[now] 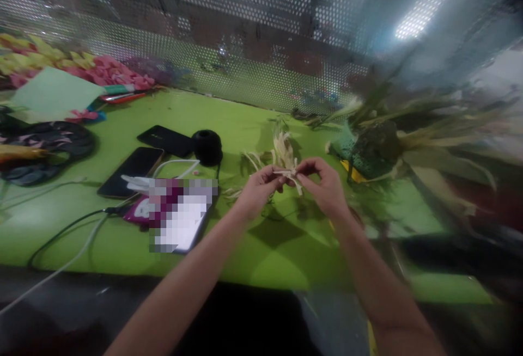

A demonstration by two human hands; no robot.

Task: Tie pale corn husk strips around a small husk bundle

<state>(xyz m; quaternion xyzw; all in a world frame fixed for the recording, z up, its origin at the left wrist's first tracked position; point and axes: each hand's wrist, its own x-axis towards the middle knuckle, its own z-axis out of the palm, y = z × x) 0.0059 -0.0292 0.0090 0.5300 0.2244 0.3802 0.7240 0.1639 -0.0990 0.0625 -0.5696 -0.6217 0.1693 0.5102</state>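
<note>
Between my two hands, above the green table, is a pale strip that looks like dried husk. My left hand pinches its left end with thumb and fingers. The fingertips of my right hand are closed on its right end, where a short piece hangs down. Just beyond my fingers stands a bunch of pale husk, with loose curled strips to its left. The fine detail of the strip between the fingertips is blurred.
Left are phones, a black round object, a purple packet, a lit screen and cables. Long leaves and a green mesh basket stand right. A perforated metal panel rises behind; pink and yellow flowers lie back left.
</note>
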